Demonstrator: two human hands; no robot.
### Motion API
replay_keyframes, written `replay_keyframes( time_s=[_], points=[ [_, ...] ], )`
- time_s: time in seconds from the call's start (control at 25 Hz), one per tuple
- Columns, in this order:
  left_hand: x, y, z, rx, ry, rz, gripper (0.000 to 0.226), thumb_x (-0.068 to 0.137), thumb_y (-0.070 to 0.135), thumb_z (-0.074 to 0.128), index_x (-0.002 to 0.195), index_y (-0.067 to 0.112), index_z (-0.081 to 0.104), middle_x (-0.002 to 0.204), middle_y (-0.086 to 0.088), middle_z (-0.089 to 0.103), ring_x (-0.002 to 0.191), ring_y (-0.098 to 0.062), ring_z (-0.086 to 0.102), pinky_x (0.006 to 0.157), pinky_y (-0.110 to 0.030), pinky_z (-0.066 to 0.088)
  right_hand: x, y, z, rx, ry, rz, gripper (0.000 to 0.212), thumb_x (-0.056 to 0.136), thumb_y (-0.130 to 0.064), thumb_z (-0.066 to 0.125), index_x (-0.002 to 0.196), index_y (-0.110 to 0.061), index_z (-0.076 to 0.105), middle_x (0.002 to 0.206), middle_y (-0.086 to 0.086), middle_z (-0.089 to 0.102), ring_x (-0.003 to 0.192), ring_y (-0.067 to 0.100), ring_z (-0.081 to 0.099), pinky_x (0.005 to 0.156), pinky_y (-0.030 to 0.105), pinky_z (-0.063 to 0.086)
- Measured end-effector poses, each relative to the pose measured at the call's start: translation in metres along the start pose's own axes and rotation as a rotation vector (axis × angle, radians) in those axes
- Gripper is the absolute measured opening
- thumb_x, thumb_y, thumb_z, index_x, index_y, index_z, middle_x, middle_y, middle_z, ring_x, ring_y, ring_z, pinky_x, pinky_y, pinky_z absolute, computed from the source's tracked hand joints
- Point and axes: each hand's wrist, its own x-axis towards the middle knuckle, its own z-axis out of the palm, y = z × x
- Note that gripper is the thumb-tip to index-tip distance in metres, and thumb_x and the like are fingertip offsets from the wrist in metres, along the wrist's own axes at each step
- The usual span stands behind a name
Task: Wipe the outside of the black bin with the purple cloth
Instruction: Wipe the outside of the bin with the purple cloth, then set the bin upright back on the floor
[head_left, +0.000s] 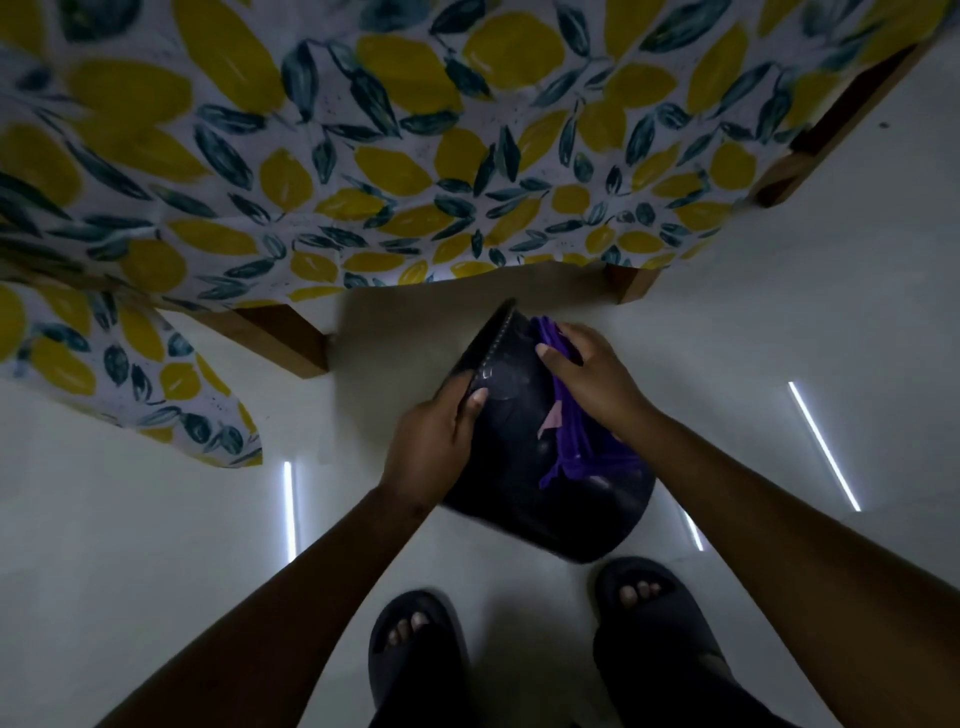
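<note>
The black bin (514, 467) is held above the floor, tipped so its rim points up and away from me and its base points toward my feet. My left hand (434, 441) grips the rim on the left side. My right hand (589, 374) presses the purple cloth (571, 441) flat against the bin's upper right outer wall. The cloth trails down the bin's side below my palm. A small pale patch shows on the bin beside the cloth.
A wooden table (283, 338) draped with a lemon-print cloth (363, 156) stands just beyond the bin; its legs reach the floor at left and right. The white floor (156, 519) reflects strip lights. My feet in dark slippers (415, 649) stand below the bin.
</note>
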Motion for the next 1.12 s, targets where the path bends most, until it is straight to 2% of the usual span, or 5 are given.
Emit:
replay_keyframes(
  time_s=[0.24, 0.48, 0.68, 0.96, 1.12],
  points=[
    [-0.011, 0.007, -0.023, 0.266, 0.025, 0.306, 0.041, 0.095, 0.046, 0.039, 0.109, 0.015, 0.061, 0.065, -0.002, 0.071, 0.048, -0.02, 0.065, 0.042, -0.03, 0.051, -0.016, -0.022, -0.005, -0.063, 0.22, -0.045, 0.027, 0.083, -0.016, 0.061, 0.061, -0.02, 0.047, 0.084, 0.01, 0.05, 0.074, 0.017, 0.046, 0.062, 0.023, 0.027],
    [-0.025, 0.012, -0.02, 0.457, 0.003, 0.496, 0.018, 0.087, 0.038, 0.062, 0.088, 0.019, 0.063, 0.05, 0.001, 0.061, 0.039, -0.015, 0.056, 0.037, -0.021, 0.036, -0.052, 0.001, -0.01, 0.637, 0.303, 0.272, 0.014, 0.082, -0.014, 0.059, 0.073, -0.017, 0.069, 0.07, 0.008, 0.064, 0.068, 0.023, 0.055, 0.065, 0.036, 0.044],
    [-0.045, 0.001, -0.005, 0.451, -0.1, 0.596, 0.027, 0.075, 0.026, 0.074, 0.083, 0.021, 0.049, 0.051, 0.002, 0.058, 0.042, -0.016, 0.054, 0.038, -0.022, 0.038, -0.067, -0.005, -0.059, 0.911, 0.417, 0.218, 0.018, 0.089, -0.004, 0.055, 0.089, -0.016, 0.068, 0.079, 0.008, 0.057, 0.075, 0.022, 0.052, 0.073, 0.036, 0.046],
    [-0.055, 0.006, 0.01, 0.425, -0.304, 0.617, 0.009, 0.079, 0.029, 0.06, 0.08, 0.024, 0.052, 0.066, 0.005, 0.061, 0.057, -0.016, 0.058, 0.044, -0.021, 0.035, -0.068, -0.035, -0.053, 0.334, 0.286, -0.155, 0.019, 0.089, -0.01, 0.057, 0.098, -0.019, 0.071, 0.084, 0.009, 0.071, 0.071, 0.015, 0.059, 0.064, 0.029, 0.045],
    [-0.059, -0.003, 0.017, 0.353, -0.357, 0.572, 0.009, 0.079, 0.027, 0.06, 0.085, 0.022, 0.056, 0.075, 0.002, 0.065, 0.067, -0.02, 0.062, 0.048, -0.024, 0.043, -0.063, -0.009, -0.019, -0.171, 0.11, -0.363, 0.036, 0.09, -0.025, 0.06, 0.126, -0.023, 0.063, 0.136, -0.005, 0.057, 0.137, 0.012, 0.03, 0.108, 0.036, 0.034]
  ],
)
